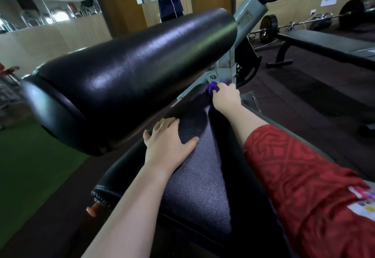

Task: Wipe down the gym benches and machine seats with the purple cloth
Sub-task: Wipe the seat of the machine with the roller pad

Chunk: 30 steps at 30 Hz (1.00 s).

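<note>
A black padded machine seat [194,188] fills the lower middle of the head view. Over it leans a large black angled arm pad [129,79] on a grey steel post [228,61]. My left hand [168,140] lies flat on the seat with its fingers spread, just under the pad's lower edge. My right hand [226,97] is closed on the bunched purple cloth [212,88] at the seat's far end, against the base of the grey post. Most of the cloth is hidden inside the fist. A red patterned sleeve [300,168] covers my right upper arm.
A flat black bench [324,43] stands at the right, with a loaded barbell [269,27] on the floor behind it. Wooden doors [121,0] are straight ahead. Green turf [30,156] lies at the left, and dark rubber floor [304,95] at the right.
</note>
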{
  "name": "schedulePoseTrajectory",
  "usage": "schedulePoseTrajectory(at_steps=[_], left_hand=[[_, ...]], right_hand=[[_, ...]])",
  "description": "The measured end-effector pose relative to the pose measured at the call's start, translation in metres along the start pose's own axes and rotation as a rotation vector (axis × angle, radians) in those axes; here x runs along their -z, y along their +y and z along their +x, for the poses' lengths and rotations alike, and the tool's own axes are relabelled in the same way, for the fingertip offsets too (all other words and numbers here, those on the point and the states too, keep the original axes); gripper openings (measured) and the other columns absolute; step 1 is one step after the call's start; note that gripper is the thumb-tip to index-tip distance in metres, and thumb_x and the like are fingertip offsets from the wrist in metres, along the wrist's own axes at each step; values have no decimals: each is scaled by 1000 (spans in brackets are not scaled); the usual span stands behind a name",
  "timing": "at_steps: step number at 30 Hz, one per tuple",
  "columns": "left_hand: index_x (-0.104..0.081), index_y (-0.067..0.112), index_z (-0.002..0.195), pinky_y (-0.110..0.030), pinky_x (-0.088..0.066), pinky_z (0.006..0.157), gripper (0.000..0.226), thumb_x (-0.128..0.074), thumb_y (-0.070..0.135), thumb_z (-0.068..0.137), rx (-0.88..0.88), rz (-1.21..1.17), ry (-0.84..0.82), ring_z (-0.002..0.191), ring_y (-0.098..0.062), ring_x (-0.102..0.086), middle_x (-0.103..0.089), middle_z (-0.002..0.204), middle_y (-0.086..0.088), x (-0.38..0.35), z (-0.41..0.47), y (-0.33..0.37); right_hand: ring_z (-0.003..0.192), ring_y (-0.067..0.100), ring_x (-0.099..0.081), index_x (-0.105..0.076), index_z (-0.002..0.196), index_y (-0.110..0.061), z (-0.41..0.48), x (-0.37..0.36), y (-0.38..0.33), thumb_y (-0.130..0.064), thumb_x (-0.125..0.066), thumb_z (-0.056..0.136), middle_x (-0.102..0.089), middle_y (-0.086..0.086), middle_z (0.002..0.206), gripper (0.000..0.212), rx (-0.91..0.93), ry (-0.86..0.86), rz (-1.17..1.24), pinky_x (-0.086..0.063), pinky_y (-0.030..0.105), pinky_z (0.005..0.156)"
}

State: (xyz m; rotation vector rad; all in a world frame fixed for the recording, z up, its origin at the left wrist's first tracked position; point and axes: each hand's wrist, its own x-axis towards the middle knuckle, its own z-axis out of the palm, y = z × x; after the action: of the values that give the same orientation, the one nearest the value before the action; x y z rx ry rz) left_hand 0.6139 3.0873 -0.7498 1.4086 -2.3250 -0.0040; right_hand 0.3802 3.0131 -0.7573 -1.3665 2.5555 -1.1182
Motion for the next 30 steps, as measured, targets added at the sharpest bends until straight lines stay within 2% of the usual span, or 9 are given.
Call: schedulePoseTrajectory(at_steps=[6, 10, 12, 17, 19, 21, 23, 26, 30], left_hand=[[-43, 25, 140, -54, -19, 113, 78, -54, 69, 76, -3, 13, 13, 141, -17, -27, -37, 149, 9, -3, 0, 0], [-43, 25, 140, -53, -19, 113, 79, -55, 69, 76, 2, 8, 11, 141, -16, -27, -38, 149, 9, -2, 0, -1], [-43, 25, 140, -53, -19, 113, 79, -55, 70, 76, -3, 8, 12, 141, -16, -27, -38, 149, 9, -1, 0, -1], [-42, 25, 142, -53, -18, 114, 81, -54, 71, 76, 5, 2, -3, 142, -16, -26, -37, 150, 9, 0, -1, 0], [-42, 24, 142, -54, -18, 114, 80, -54, 70, 76, -4, 0, -9, 141, -16, -26, -37, 150, 9, 1, -1, 0], [-42, 24, 141, -54, -19, 113, 80, -54, 70, 77, -11, 3, -13, 141, -17, -26, -37, 149, 8, 1, -1, 0], [-42, 23, 141, -54, -20, 113, 81, -53, 71, 76, -13, 10, -9, 140, -17, -28, -38, 149, 7, 1, 0, -1], [-44, 23, 140, -55, -22, 112, 79, -53, 70, 76, -20, 21, 10, 139, -17, -30, -40, 147, 7, 0, 0, -1], [-44, 22, 139, -55, -20, 112, 76, -52, 67, 79, -32, 28, 25, 139, -19, -29, -40, 147, 6, -1, -2, 0]], right_hand=[[108, 37, -51, -59, 121, -26, -36, -2, 6, -32, -49, 90, -50, 14, 119, 32, 195, -11, 56, -43, 36, 91], [124, 19, -43, -62, 118, -30, -31, 10, 4, -27, -54, 89, -56, 4, 123, 30, 393, -135, 115, -35, 26, 101], [126, 22, -43, -58, 123, -29, -22, 11, 10, -28, -52, 90, -53, 7, 128, 34, 325, -117, 106, -32, 26, 100], [120, 39, -46, -47, 134, -30, -6, 4, 24, -40, -44, 93, -43, 18, 134, 43, -77, 1, 9, -30, 42, 105], [120, 40, -45, -45, 134, -31, -8, 9, 31, -41, -40, 94, -45, 20, 132, 42, -152, 8, -71, -24, 47, 108], [120, 41, -45, -45, 134, -27, -18, 16, 40, -39, -40, 94, -45, 22, 130, 42, -178, 10, -93, -26, 47, 107], [116, 42, -46, -47, 133, -23, -39, 21, 46, -37, -42, 95, -46, 25, 128, 41, -116, 9, -64, -33, 44, 102], [113, 38, -49, -54, 128, -26, -89, 33, 42, -35, -50, 93, -48, 18, 128, 36, 110, -20, 1, -41, 38, 95], [113, 29, -52, -59, 123, -28, -162, 43, 42, -34, -57, 89, -53, 10, 127, 34, 392, -67, 58, -44, 34, 94]])
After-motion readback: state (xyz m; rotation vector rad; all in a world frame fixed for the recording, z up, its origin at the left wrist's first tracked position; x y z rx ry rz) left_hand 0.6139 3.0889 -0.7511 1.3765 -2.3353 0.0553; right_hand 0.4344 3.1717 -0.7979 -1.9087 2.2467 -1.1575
